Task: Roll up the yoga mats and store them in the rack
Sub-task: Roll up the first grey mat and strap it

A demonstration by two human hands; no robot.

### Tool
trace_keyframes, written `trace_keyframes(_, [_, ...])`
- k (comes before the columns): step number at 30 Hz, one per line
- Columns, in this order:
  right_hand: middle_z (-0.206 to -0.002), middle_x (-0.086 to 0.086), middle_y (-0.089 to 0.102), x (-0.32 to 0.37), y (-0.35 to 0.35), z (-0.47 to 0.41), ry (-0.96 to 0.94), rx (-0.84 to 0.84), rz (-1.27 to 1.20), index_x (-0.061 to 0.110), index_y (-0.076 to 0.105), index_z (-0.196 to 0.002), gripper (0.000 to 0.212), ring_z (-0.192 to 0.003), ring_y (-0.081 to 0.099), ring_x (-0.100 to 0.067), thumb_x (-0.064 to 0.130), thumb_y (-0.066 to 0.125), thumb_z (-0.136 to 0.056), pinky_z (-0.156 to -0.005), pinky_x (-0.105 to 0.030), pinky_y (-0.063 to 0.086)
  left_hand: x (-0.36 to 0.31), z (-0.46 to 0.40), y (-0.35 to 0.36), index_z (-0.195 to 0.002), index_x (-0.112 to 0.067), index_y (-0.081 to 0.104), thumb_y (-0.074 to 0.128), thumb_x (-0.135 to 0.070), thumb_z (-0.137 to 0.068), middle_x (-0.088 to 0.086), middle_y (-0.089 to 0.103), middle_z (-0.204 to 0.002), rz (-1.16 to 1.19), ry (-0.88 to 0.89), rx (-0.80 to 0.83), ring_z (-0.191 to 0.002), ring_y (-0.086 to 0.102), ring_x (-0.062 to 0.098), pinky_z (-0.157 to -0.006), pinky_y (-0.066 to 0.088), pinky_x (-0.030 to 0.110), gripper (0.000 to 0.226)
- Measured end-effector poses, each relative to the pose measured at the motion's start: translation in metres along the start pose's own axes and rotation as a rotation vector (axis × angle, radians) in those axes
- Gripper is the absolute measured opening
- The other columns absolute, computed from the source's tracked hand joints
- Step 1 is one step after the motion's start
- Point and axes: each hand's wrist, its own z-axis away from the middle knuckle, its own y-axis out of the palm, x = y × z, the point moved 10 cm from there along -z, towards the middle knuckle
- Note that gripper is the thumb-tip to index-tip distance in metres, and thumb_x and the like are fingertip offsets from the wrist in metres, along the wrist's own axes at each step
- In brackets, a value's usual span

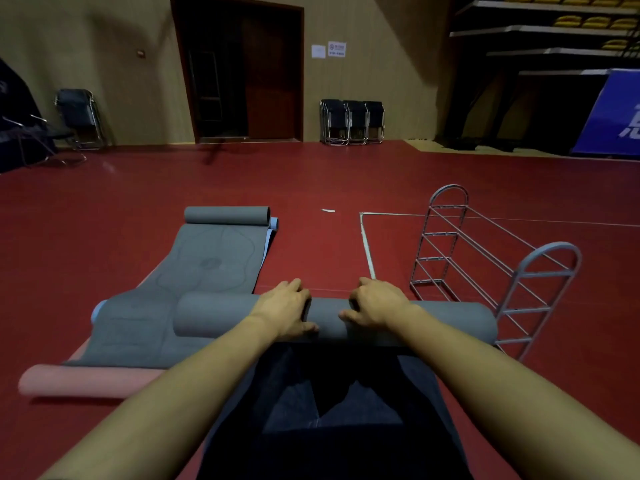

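Nearest, the left hand [285,306] and right hand [375,303] curl their fingers over the rolled grey foam yoga mat [433,323], gripping it; its long axis runs left to right on the dark red floor [329,251]. Its right end hides part of the grey metal tiered rack [491,271] just beside it. To the left a flat grey mat [207,265] overlaps a pink rolled mat [86,379], with open floor beyond.

A red floor [311,188] with white lines carries everything. On it lie a rolled grey mat [433,322], a half-unrolled grey mat [207,265] over a blue one [273,224], and a pink roll [86,379]. A wire rack [485,268] stands at right, folding chairs [351,122] by the wall.
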Motion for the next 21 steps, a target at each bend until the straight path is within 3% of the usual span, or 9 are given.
trace_keyframes(5, [-0.122, -0.017, 0.065, -0.006, -0.007, -0.005, 0.047, -0.065, -0.053, 0.014, 0.05, -0.124, 0.057, -0.111, 0.064, -0.04, 0.062, 0.058, -0.094, -0.087, -0.043, 0.049, 0.004, -0.006, -0.001, -0.128, -0.018, 0.05, 0.067, -0.068, -0.084, 0.005, 0.054, -0.123, 0.037, -0.018, -0.003, -0.114, 0.058, 0.033, -0.09, 0.05, 0.044, 0.068])
trace_keyframes(8, [-0.121, -0.017, 0.066, -0.005, -0.001, -0.008, 0.058, -0.078, -0.03, 0.014, 0.05, -0.121, 0.058, -0.111, 0.064, -0.04, 0.065, 0.053, -0.094, -0.084, -0.043, 0.048, 0.006, -0.009, 0.004, -0.123, -0.018, 0.049, 0.066, -0.072, -0.083, 0.005, 0.057, -0.122, 0.071, -0.033, 0.011, -0.111, 0.06, 0.032, -0.086, 0.047, 0.041, 0.069])
trace_keyframes(11, [-0.117, -0.016, 0.067, -0.008, 0.005, -0.011, 0.064, -0.064, -0.047, 0.014, 0.051, -0.121, 0.067, -0.107, 0.064, -0.038, 0.073, 0.053, -0.09, -0.077, -0.041, 0.041, 0.013, -0.014, 0.011, -0.136, -0.023, 0.051, 0.063, -0.08, -0.078, 0.003, 0.059, -0.129, 0.099, -0.037, 0.018, -0.117, 0.058, 0.028, -0.094, 0.049, 0.042, 0.083])
trace_keyframes(13, [-0.119, -0.017, 0.066, -0.01, 0.009, -0.012, 0.065, -0.059, -0.075, 0.013, 0.052, -0.122, 0.068, -0.109, 0.061, -0.038, 0.074, 0.053, -0.09, -0.081, -0.042, 0.043, 0.017, -0.019, 0.014, -0.145, -0.024, 0.048, 0.063, -0.083, -0.075, 0.002, 0.056, -0.14, 0.075, -0.029, 0.009, -0.13, 0.051, 0.026, -0.104, 0.046, 0.042, 0.092])
trace_keyframes(15, [-0.126, -0.017, 0.058, -0.013, 0.013, -0.014, 0.069, -0.067, -0.097, 0.012, 0.054, -0.127, 0.071, -0.116, 0.052, -0.038, 0.073, 0.051, -0.092, -0.095, -0.045, 0.043, 0.016, -0.023, 0.016, -0.15, -0.023, 0.044, 0.063, -0.083, -0.076, 0.001, 0.05, -0.147, 0.05, -0.023, -0.009, -0.138, 0.039, 0.025, -0.11, 0.041, 0.043, 0.097])
trace_keyframes(17, [-0.131, -0.017, 0.047, -0.016, 0.014, -0.016, 0.081, -0.068, -0.116, 0.011, 0.055, -0.133, 0.074, -0.119, 0.046, -0.038, 0.072, 0.049, -0.093, -0.1, -0.047, 0.041, 0.014, -0.025, 0.017, -0.152, -0.024, 0.041, 0.061, -0.083, -0.077, 0.001, 0.045, -0.145, 0.034, -0.029, -0.032, -0.136, 0.036, 0.026, -0.11, 0.039, 0.043, 0.097])
trace_keyframes(21, [-0.124, -0.015, 0.052, -0.018, 0.008, -0.022, 0.072, -0.089, -0.096, 0.012, 0.058, -0.132, 0.073, -0.115, 0.054, -0.038, 0.073, 0.047, -0.093, -0.096, -0.046, 0.045, 0.015, -0.03, 0.015, -0.152, -0.025, 0.041, 0.054, -0.082, -0.083, 0.005, 0.049, -0.138, -0.01, -0.014, -0.032, -0.125, 0.047, 0.03, -0.105, 0.041, 0.044, 0.09])
